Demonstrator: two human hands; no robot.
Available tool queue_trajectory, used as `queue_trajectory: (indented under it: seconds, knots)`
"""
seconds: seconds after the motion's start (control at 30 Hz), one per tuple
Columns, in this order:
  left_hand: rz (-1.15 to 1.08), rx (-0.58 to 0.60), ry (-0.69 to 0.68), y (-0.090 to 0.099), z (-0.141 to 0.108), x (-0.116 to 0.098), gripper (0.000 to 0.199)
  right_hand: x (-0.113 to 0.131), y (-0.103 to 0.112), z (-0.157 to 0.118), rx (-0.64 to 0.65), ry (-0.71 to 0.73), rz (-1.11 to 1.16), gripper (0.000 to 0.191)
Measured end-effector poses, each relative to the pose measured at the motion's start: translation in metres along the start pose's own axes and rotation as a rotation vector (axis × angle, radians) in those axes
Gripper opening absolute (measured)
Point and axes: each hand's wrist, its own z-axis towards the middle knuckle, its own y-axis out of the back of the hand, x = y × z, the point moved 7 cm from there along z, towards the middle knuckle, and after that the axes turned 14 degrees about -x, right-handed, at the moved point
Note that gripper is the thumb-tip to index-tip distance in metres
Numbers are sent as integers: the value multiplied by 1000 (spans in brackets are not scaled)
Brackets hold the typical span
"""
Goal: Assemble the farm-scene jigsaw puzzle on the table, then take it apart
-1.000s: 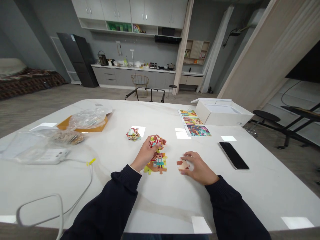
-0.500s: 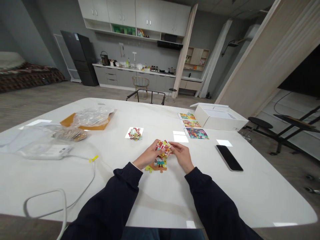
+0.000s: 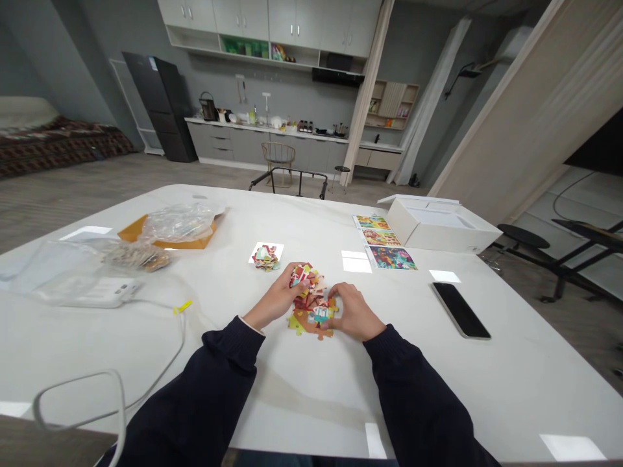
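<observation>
My left hand point(image 3: 276, 301) is shut on a small bunch of colourful jigsaw pieces point(image 3: 302, 276), held just above the puzzle. A partly joined cardboard jigsaw puzzle point(image 3: 312, 321) lies on the white table point(image 3: 438, 383) between my hands, with a figure in a blue top on it. My right hand point(image 3: 354, 312) curls at the puzzle's right edge, its fingertips on a piece there point(image 3: 331, 310). More loose pieces point(image 3: 265, 258) lie in a small heap on a white card beyond my left hand.
Beyond the puzzle lie printed picture sheets point(image 3: 384, 241) and an open white box point(image 3: 440, 227). A black phone point(image 3: 460, 310) lies to the right. To the left are plastic bags point(image 3: 180, 222), an orange envelope point(image 3: 168, 239) and a white device point(image 3: 90, 292) with a cable.
My hands have parted from their position together above the puzzle. My right hand has moved down to the puzzle's right edge, and the view has shifted slightly.
</observation>
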Motion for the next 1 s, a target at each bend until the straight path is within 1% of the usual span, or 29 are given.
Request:
queue_trajectory:
  seconds: [0.07, 0.13, 0.2, 0.27, 0.4, 0.47, 0.5, 0.57, 0.67, 0.7, 0.77, 0.83, 0.9, 1.0]
  knots:
    - [44, 69, 12, -7, -3, 2, 46, -10, 7, 3, 1, -67, 67, 45]
    - [71, 126, 24, -13, -6, 3, 42, -19, 13, 5, -3, -127, 178, 32]
    - [87, 168, 25, -17, -8, 4, 39, -25, 20, 7, -50, -174, 286, 19]
    - [110, 200, 19, -21, -11, 6, 36, -27, 24, 10, -125, -209, 381, 13]
    - [121, 202, 13, -28, -14, 12, 35, -20, 20, 14, -239, -275, 596, 24]
    - [81, 184, 28, -29, -13, 15, 38, -19, 16, 13, -276, -335, 675, 34]
    - [55, 169, 32, -29, -12, 15, 40, -19, 14, 12, -272, -359, 693, 41]
    - [3, 125, 33, -27, -9, 15, 45, -17, 11, 10, -202, -340, 635, 55]
    - [-50, 52, 56, -21, -5, 12, 48, -10, 10, 5, -22, -139, 320, 77]
    - [-65, 38, 72, -19, -4, 11, 48, -9, 10, 3, 26, -73, 213, 79]
    - [-94, 34, 105, -16, -3, 11, 47, -11, 10, -1, 80, -6, 85, 71]
    - [-116, 55, 123, -16, -3, 11, 46, -14, 11, -2, 73, -14, 68, 61]
    - [-107, 101, 134, -18, -5, 13, 45, -19, 10, -1, 39, -82, 140, 53]
    - [-54, 214, 172, -27, -12, 16, 42, -27, 4, 3, -69, -268, 385, 34]
